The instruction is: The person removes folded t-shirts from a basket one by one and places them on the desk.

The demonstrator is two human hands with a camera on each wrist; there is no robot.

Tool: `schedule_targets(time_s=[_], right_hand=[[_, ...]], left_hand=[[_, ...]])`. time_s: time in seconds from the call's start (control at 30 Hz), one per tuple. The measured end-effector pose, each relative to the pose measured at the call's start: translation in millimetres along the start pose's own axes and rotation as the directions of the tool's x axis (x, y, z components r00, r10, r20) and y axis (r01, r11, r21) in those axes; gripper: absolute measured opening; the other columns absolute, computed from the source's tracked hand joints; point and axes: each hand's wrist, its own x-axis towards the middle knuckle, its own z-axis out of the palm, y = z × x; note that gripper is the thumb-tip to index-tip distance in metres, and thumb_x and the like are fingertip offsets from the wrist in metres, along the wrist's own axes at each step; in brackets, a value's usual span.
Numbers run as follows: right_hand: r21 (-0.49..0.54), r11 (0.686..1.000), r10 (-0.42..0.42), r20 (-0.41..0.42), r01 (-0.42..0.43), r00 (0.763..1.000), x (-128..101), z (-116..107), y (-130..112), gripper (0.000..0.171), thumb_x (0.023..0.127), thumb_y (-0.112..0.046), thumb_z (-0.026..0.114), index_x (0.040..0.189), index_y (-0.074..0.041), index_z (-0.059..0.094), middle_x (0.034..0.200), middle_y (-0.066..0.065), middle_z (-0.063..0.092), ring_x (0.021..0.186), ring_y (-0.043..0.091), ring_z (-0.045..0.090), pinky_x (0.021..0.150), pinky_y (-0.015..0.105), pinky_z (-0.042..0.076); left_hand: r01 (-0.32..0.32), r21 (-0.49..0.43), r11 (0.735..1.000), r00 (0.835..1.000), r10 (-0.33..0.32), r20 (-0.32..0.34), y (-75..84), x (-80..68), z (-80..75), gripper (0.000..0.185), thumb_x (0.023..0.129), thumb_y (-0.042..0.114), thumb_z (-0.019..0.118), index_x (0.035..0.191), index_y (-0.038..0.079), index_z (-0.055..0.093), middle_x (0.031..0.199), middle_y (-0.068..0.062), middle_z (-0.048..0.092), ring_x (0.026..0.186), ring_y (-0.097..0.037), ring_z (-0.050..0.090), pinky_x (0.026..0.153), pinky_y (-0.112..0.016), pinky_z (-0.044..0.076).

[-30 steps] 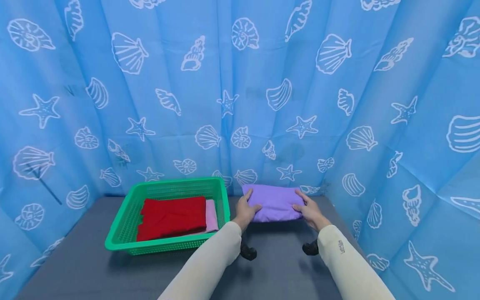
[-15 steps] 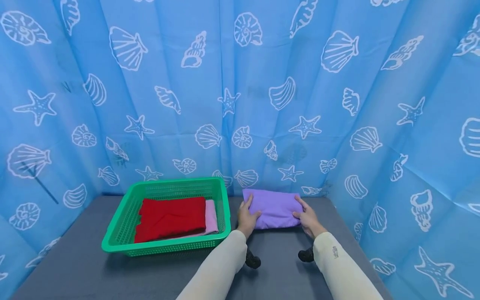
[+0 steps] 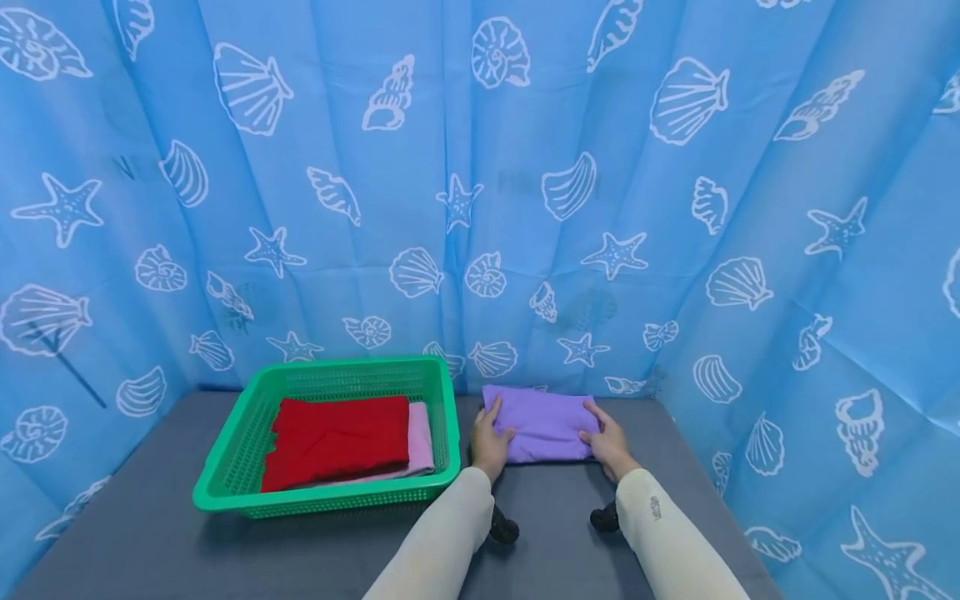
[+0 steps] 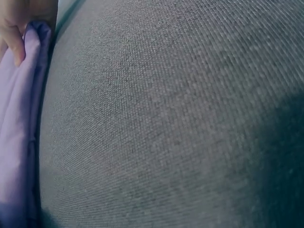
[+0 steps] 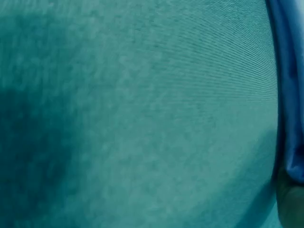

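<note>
Folded purple cloth (image 3: 543, 427) is in our grasp — left hand (image 3: 490, 443) and right hand (image 3: 611, 443) grip opposite sides. Left of it, we see a green perforated plastic basket (image 3: 322, 498).

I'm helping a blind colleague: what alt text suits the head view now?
A person's left-hand grip and right-hand grip hold opposite sides of a folded purple cloth on or just above a dark gray table. To the left, a green basket holds a red cloth partly covering a pink cloth; behind hangs a blue curtain with white shells and starfish.

Left of grey weave (image 4: 161, 109), a hand (image 4: 29, 12) grips purple cloth (image 4: 15, 118).
</note>
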Motion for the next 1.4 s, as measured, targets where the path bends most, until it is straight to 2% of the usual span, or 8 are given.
schedule_targets(time_s=[0.17,0.3,0.4,0.53,0.8,0.97,1.2,1.4], right_hand=[[-0.044,0.998,0.03,-0.074,-0.033,0.997,-5.6,6.5,-3.0,0.056,0.095,0.006,0.053,0.148,0.0,0.038,0.155,0.031,0.025,0.143,0.047,0.021,0.116,0.057,0.023],[-0.205,0.978,-0.002,-0.127,-0.024,0.992,-7.0,10.8,-4.5,0.049,0.094,-0.001,0.06,0.141,0.004,0.046,0.145,0.035,0.039,0.134,0.048,0.037,0.11,0.057,0.033],[-0.313,0.95,-0.037,-0.13,-0.006,0.991,-8.8,13.4,-3.0,0.048,0.093,-0.006,0.062,0.138,0.005,0.049,0.141,0.036,0.043,0.13,0.05,0.042,0.107,0.057,0.037],[-0.336,0.942,-0.059,-0.135,0.011,0.989,-16.2,19.2,-0.5,0.048,0.093,-0.007,0.062,0.137,0.007,0.049,0.139,0.037,0.044,0.13,0.051,0.041,0.107,0.058,0.036],[-0.188,0.982,-0.014,-0.127,-0.01,0.992,-34.0,22.9,3.7,0.056,0.097,-0.011,0.058,0.146,0.006,0.037,0.147,0.037,0.034,0.136,0.051,0.034,0.109,0.058,0.035],[-0.088,0.996,0.001,-0.135,-0.013,0.991,-47.4,20.9,10.1,0.054,0.1,-0.013,0.055,0.149,0.001,0.036,0.141,0.038,0.04,0.127,0.047,0.045,0.098,0.054,0.044],[-0.017,1.0,0.022,-0.173,-0.025,0.985,-72.9,15.8,17.8,0.057,0.101,-0.022,0.055,0.151,-0.003,0.035,0.127,0.027,0.054,0.108,0.029,0.06,0.081,0.031,0.05],[0.091,0.996,0.036,-0.152,-0.023,0.988,-99.6,16.4,16.7,0.057,0.103,-0.022,0.052,0.153,-0.002,0.031,0.132,0.025,0.055,0.1,0.013,0.064,0.083,0.025,0.054]], left_hand=[[0.043,0.027,0.999,0.999,-0.042,-0.015,3.6,-2.1,-3.9,0.057,0.086,0.001,0.072,0.14,0.005,0.054,0.137,-0.027,0.053,0.131,-0.044,0.046,0.106,-0.052,0.042],[0.058,0.052,0.997,0.996,-0.055,-0.066,5.5,-2.5,-7.3,0.053,0.082,0.002,0.077,0.132,0.003,0.061,0.13,-0.025,0.06,0.125,-0.042,0.053,0.103,-0.052,0.045],[0.071,0.059,0.996,0.993,-0.065,-0.097,4.6,-4.9,-10.3,0.049,0.081,0.005,0.078,0.128,0.003,0.064,0.127,-0.022,0.063,0.122,-0.041,0.055,0.101,-0.052,0.045],[0.073,0.026,0.997,0.993,-0.07,-0.095,0.8,-13.6,-14.6,0.049,0.085,0.006,0.075,0.132,0.002,0.061,0.13,-0.023,0.06,0.125,-0.042,0.053,0.102,-0.054,0.044],[0.08,-0.03,0.996,0.994,-0.082,-0.07,-3.3,-29.1,-23.4,0.05,0.091,0.009,0.069,0.138,0.002,0.054,0.136,-0.026,0.053,0.128,-0.044,0.048,0.105,-0.056,0.041],[0.08,-0.061,0.995,0.996,-0.082,-0.034,-4.7,-38.6,-32.3,0.051,0.092,0.012,0.068,0.14,0.004,0.052,0.136,-0.024,0.053,0.121,-0.04,0.056,0.097,-0.05,0.049],[0.147,-0.15,0.978,0.987,-0.136,0.084,-4.0,-59.2,-42.8,0.053,0.097,0.019,0.063,0.146,0.009,0.046,0.145,-0.02,0.044,0.116,-0.033,0.06,0.09,-0.044,0.054],[0.133,-0.164,0.977,0.984,-0.111,0.141,0.7,-77.5,-53.3,0.042,0.097,0.021,0.062,0.137,0.01,0.054,0.138,-0.016,0.053,0.105,-0.023,0.064,0.086,-0.041,0.054]])
